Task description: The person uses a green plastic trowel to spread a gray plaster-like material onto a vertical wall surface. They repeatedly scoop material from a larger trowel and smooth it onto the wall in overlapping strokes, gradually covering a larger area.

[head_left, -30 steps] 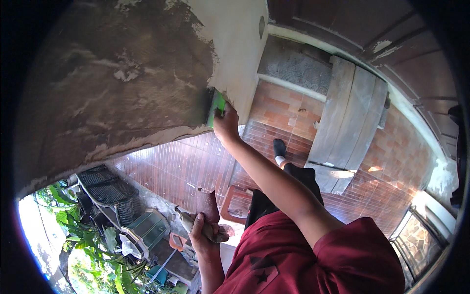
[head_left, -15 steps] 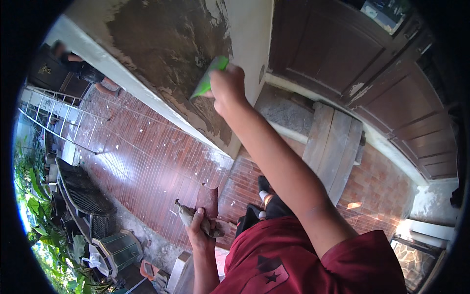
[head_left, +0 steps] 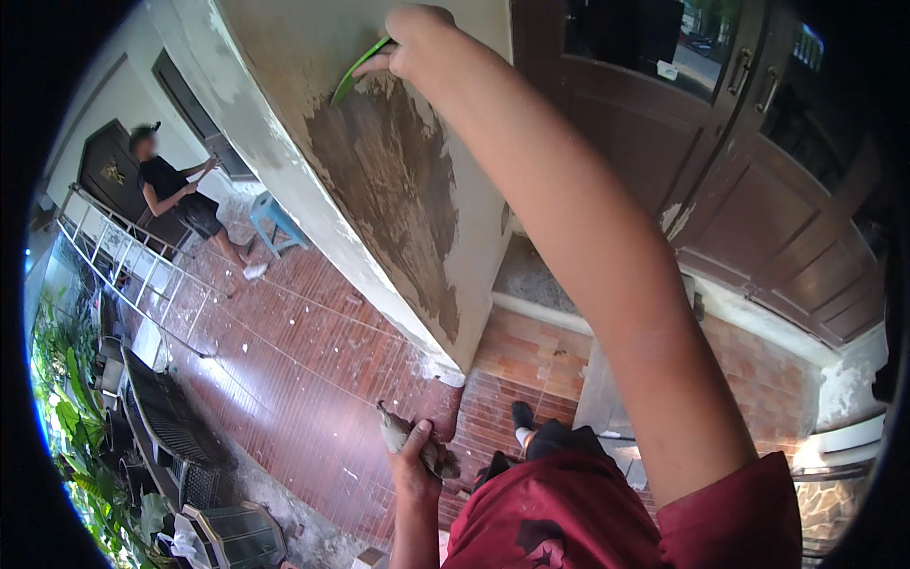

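Note:
My right hand (head_left: 417,38) is raised high on the wall pillar, closed round a thin green plastic spreader (head_left: 358,71). The spreader's edge meets the pillar face at the upper part of a rough brown patch (head_left: 389,161) with streaked, smeared edges. Low in front of me, my left hand (head_left: 414,465) is closed on a crumpled greyish bag (head_left: 396,434), its twisted end sticking up past the thumb. A curved reddish-brown sheet, perhaps sandpaper (head_left: 441,403), stands out beyond the same hand. The bag's contents are hidden.
A person (head_left: 171,185) stands at the far left near a blue plastic stool (head_left: 275,225) and a metal ladder (head_left: 123,266). Dark wicker seating (head_left: 171,408) and plants line the left. Brown doors (head_left: 635,142) stand right. White specks dot the tiled floor (head_left: 284,351).
My right hand has moved up the pillar with the green spreader, now seen more edge-on. My left hand keeps its hold. The view has tilted upward, showing more of the other person and the stool.

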Available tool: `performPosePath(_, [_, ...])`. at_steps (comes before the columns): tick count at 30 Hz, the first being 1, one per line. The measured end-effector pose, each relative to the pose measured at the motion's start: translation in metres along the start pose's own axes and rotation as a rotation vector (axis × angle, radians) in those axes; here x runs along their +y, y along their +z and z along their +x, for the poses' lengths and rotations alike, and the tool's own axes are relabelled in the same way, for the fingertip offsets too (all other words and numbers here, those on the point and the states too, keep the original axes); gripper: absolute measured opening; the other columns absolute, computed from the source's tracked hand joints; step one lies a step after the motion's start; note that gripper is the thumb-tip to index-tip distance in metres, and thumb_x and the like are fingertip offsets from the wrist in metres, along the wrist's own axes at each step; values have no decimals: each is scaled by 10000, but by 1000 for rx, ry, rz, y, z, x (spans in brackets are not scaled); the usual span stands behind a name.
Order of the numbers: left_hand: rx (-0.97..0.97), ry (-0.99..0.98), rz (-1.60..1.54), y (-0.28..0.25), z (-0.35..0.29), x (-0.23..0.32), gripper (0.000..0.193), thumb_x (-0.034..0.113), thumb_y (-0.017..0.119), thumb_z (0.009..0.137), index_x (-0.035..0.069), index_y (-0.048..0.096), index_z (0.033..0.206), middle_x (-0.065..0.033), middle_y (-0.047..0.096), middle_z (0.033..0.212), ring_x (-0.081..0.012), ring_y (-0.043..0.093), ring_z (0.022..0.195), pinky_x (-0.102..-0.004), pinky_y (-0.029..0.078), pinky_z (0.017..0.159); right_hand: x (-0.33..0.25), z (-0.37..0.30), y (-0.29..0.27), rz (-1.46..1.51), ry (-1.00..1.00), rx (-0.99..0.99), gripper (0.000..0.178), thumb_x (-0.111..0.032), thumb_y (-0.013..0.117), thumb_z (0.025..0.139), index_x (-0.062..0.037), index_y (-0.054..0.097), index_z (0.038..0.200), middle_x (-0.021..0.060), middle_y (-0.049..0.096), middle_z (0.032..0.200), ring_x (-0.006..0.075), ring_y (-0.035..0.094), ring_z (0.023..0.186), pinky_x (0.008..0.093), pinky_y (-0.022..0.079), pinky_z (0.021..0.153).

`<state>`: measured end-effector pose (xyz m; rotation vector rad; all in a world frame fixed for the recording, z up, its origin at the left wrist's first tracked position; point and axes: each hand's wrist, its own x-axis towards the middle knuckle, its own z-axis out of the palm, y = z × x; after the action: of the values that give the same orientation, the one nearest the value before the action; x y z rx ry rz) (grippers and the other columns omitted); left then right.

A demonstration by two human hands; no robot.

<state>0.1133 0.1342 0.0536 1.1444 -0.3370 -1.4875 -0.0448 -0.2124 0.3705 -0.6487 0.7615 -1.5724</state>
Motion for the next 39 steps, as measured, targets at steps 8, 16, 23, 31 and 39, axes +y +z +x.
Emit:
performPosePath(8, [-38,19,-9,5,-8,-5,439,41,666,778,55,400,1128,-56,550,736,-162,517,507,-291,442,441,-48,-13,6,202,-230,-230,304,-29,495,899,85,463,1178,247,535,1149,413,599,1028,607,560,805])
performPosePath(16, [67,-37,-58,-14,-6,-27,358,65,674,775,59,490,1082,-60,585,771,-171,552,530,-288,448,448,106,-81,-172,183,-75,-110,320,-87,552,895,-36,526,1210,120,579,1176,288,590,1092,524,527,874])
performPosePath(23, [259,-74,41,-18,-2,-35,300,106,670,786,58,494,1024,-58,566,734,-171,530,502,-304,443,442,263,-75,-313,71,363,324,347,-102,511,909,-65,480,1253,135,570,1216,304,599,1095,487,552,866])
performPosePath(31, [487,41,23,28,30,-52,148,204,658,849,117,550,900,-32,563,669,-174,547,483,-334,467,427,401,-34,-413,-149,551,381,410,-36,528,879,-94,455,1278,99,516,1231,303,587,1071,531,585,800])
performPosePath(39, [562,19,52,93,51,-67,218,210,643,863,69,520,975,-47,564,725,-160,528,508,-287,453,446,472,31,-416,-563,134,307,395,-28,535,837,20,544,1229,144,623,1092,233,596,1011,330,471,874])
